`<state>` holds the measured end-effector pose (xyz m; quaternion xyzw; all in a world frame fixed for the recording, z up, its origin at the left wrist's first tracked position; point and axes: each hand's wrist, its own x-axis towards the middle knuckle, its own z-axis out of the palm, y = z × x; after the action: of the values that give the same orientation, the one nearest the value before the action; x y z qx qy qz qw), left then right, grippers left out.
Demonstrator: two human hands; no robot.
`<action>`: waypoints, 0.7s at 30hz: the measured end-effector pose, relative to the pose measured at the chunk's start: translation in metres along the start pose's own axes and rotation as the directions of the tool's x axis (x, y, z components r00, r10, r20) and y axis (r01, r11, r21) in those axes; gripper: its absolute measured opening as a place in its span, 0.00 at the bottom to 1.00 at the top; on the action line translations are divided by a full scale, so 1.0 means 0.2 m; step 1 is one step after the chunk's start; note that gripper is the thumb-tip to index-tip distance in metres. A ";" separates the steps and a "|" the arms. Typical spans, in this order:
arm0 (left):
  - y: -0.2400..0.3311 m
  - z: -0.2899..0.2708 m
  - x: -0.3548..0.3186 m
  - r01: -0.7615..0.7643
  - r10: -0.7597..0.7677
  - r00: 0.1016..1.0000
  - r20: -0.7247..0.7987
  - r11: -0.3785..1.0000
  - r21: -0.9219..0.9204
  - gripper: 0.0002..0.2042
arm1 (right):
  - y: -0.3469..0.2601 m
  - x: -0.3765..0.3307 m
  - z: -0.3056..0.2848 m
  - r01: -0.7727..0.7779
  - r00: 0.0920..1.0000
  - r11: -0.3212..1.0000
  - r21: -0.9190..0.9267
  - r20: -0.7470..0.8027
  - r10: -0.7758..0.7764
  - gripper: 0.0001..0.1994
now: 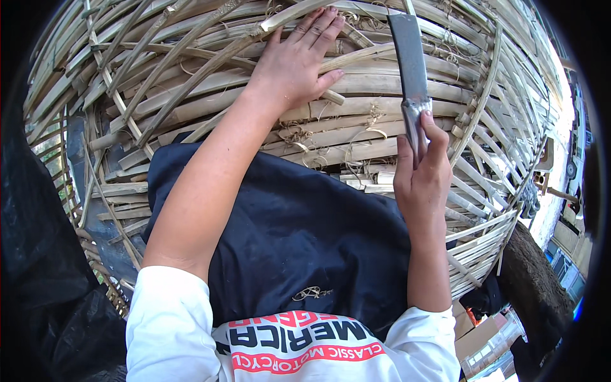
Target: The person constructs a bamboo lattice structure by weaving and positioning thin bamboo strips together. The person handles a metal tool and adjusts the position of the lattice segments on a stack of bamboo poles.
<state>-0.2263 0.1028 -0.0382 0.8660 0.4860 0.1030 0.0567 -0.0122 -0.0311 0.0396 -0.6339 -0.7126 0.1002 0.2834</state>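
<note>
On the bamboo basket the left hand lies flat with fingers together, while the right hand is closed around a knife.

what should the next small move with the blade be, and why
Probably bring the blade down onto the bamboo strip that the left hand pins against the woven bamboo frame. The right hand holds the blade upright and just clear of the strips, so a short lowering seems called for.

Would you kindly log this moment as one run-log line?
left hand: flat on bamboo basket | right hand: grips knife, blade up
</note>
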 end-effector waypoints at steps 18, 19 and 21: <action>0.02 0.04 0.00 0.029 -0.029 0.982 -0.188 1.000 -0.004 0.39 | 0.10 -0.05 0.02 0.084 0.985 0.992 0.096 -0.159 -0.068 0.24; 0.02 0.05 0.00 0.030 -0.030 0.977 -0.212 1.000 -0.004 0.39 | 0.12 -0.06 0.03 0.087 0.979 0.987 0.133 -0.195 -0.060 0.24; 0.02 0.06 0.01 0.023 -0.026 0.972 -0.236 1.000 -0.012 0.39 | 0.16 -0.04 0.05 0.095 0.991 0.995 -0.030 -0.089 -0.097 0.23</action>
<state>-0.2187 0.1021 -0.0483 0.8413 0.4995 0.2066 0.0040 0.0104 -0.0302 0.0141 -0.6063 -0.7301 0.0485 0.3115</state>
